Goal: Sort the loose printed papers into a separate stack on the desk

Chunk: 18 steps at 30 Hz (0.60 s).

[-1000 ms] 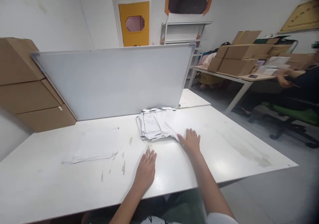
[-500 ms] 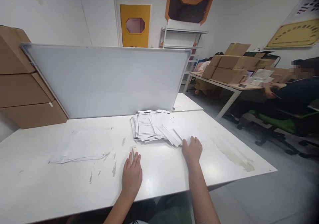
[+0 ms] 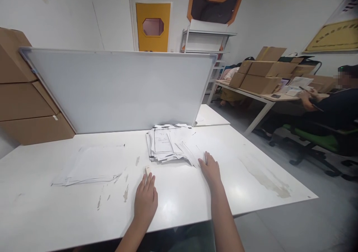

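Observation:
My left hand (image 3: 145,198) lies flat on the white table (image 3: 251,186), fingers stretched out, its fingertips just short of a small pale eraser-like piece (image 3: 147,169). My right hand (image 3: 210,168) rests at the right front corner of a messy stack of printed papers (image 3: 170,142), fingers extended and touching the edge of the lowest sheets. A flatter pile of white sheets (image 3: 91,164) lies to the left, apart from both hands.
A whiteboard (image 3: 120,89) stands upright along the table's far edge. Cardboard boxes (image 3: 22,95) are stacked at the left. At the right, a person sits at another table (image 3: 263,97) loaded with boxes (image 3: 260,76). A shelf rack (image 3: 207,44) stands by the back wall.
My right hand has shifted slightly left and in towards the paper stack's corner. My left hand stays flat near the small piece. The view has shifted a little.

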Motion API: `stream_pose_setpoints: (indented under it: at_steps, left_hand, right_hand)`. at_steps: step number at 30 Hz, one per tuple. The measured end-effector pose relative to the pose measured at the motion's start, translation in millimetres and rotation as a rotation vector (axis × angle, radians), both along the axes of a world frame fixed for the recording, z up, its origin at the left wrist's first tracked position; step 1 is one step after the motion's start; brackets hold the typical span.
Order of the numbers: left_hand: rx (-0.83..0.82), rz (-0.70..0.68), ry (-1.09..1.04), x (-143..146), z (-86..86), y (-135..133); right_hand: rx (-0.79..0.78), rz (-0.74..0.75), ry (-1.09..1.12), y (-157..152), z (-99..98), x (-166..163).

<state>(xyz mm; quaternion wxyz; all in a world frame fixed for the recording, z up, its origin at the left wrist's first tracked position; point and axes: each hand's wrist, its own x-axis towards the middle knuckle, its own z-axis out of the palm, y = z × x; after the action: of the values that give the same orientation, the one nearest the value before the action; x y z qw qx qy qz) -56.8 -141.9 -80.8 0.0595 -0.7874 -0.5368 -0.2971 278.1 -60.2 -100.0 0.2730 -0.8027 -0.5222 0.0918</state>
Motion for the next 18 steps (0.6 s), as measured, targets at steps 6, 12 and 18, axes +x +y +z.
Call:
stream_pose_setpoints:
  at_steps: [6, 12, 18]
  left_hand:
    - [-0.015, -0.008, -0.028, -0.7, 1.7, 1.4]
    - [-0.011, -0.011, -0.028, -1.1, -0.3, 0.5]
    - [-0.011, -0.017, -0.016, 1.4, 3.8, 3.9]
  right_hand:
    - [0.018, 0.023, 0.013, 0.3, -0.2, 4.2]
    - [0.036, 0.042, 0.019, -1.6, 1.2, 1.7]
    - [0.093, 0.004, 0.051, -2.2, 13.0, 1.3]
